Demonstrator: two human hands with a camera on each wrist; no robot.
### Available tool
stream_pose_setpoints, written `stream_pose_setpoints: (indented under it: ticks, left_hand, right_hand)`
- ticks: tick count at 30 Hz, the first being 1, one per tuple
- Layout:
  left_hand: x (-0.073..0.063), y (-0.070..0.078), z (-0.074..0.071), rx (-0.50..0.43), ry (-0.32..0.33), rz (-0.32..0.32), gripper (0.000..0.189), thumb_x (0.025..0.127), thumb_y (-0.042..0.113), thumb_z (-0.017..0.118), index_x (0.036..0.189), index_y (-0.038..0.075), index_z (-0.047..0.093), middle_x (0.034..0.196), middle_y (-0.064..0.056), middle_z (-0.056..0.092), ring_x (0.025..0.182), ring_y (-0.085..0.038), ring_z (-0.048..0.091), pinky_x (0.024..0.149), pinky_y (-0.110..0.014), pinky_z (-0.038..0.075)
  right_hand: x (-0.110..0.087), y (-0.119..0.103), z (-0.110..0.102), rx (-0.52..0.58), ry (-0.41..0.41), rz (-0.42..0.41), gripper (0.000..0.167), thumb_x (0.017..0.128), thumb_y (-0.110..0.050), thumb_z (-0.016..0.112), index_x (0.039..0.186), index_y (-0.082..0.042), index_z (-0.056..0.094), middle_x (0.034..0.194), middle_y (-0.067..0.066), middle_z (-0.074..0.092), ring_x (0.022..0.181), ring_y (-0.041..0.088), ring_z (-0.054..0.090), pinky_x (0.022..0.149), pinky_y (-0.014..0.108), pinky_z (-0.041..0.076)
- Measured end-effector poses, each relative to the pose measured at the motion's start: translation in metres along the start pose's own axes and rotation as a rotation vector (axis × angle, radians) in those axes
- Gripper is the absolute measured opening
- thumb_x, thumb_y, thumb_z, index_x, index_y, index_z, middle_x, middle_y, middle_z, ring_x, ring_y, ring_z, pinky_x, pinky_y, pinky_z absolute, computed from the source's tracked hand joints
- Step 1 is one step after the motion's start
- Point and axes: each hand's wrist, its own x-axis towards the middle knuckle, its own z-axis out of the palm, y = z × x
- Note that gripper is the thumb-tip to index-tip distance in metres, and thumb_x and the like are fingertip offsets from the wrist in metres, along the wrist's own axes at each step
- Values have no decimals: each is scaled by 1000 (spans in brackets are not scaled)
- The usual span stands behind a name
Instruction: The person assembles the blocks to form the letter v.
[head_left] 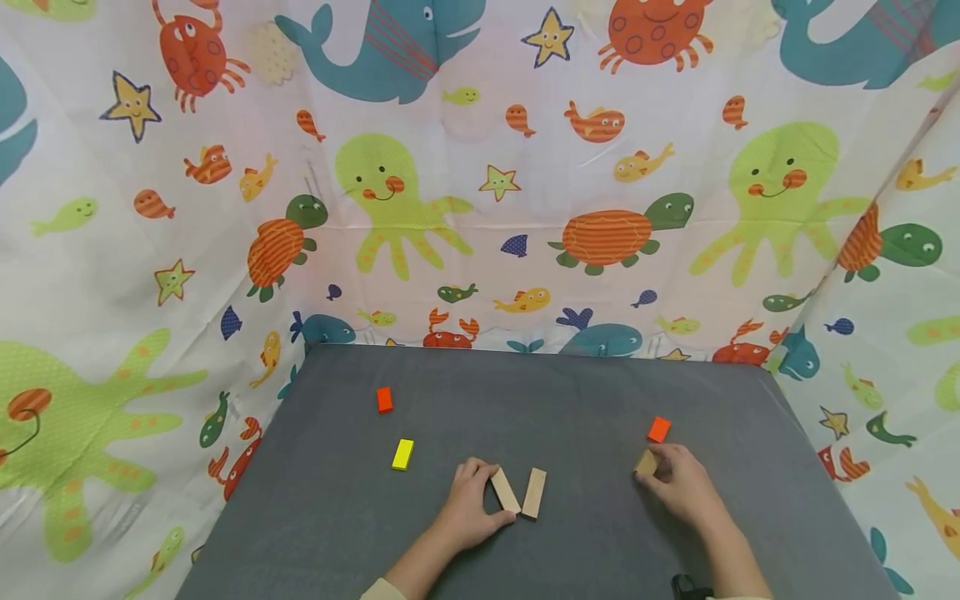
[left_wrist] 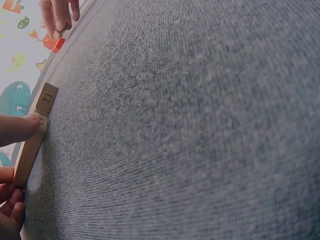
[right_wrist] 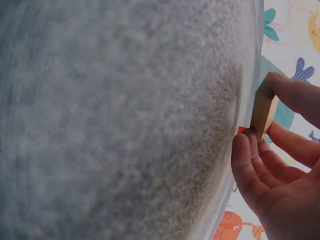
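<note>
On the grey table my left hand point(head_left: 468, 510) pinches a plain wooden block point(head_left: 505, 490) lengthwise, thumb at the near end and fingers at the far end. Close beside it, to the right, lies a second wooden block point(head_left: 534, 493); the near ends almost meet. The left wrist view shows the number 71 on the end of one block point(left_wrist: 46, 98), while the thumb partly covers the marking on the other block point(left_wrist: 31, 150). Farther right, my right hand point(head_left: 686, 487) grips another wooden block point(right_wrist: 262, 112) between thumb and fingers, just nearer than an orange-red block point(head_left: 658, 429).
Another orange-red block point(head_left: 385, 400) lies at the back left of the table, with a yellow block point(head_left: 402, 455) nearer to me. A white curtain point(head_left: 480, 308) printed with sea animals hangs around the table's back and sides. A black object point(head_left: 686, 587) shows by my right wrist.
</note>
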Motion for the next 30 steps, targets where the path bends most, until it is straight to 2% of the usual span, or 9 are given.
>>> stream_pose_setpoints:
  ticks: [10,16,23,30]
  left_hand:
    - [-1,0,-3,-8,7,7,77,78,42,86,139,7,57,122,1,50,116,-20,45,100,-46,47]
    - [-1,-1,-2,-9,-11,1,77,78,43,86,140,8,57,122,0,50,116,-20,45,99,-46,47]
    - [-1,0,-2,-19,-9,3,77,78,43,86,140,8,57,121,1,49,115,-20,45,98,-46,47]
    - [-2,2,-3,-22,-10,2,76,79,41,86,140,8,56,122,1,49,115,-19,45,98,-46,47]
  right_hand:
    - [2,-10,-2,-17,72,-63,59,90,-23,75,135,10,56,120,28,60,96,32,66,82,52,54]
    - [2,-16,-1,-4,77,-50,61,89,-22,77,134,12,55,120,30,59,92,31,68,80,49,57]
    - [5,-21,0,11,95,-65,56,86,-23,80,129,9,61,110,23,65,88,28,70,78,47,59]
    - [7,-26,5,7,128,-93,49,86,-21,80,122,8,64,96,13,67,81,21,65,73,43,56]
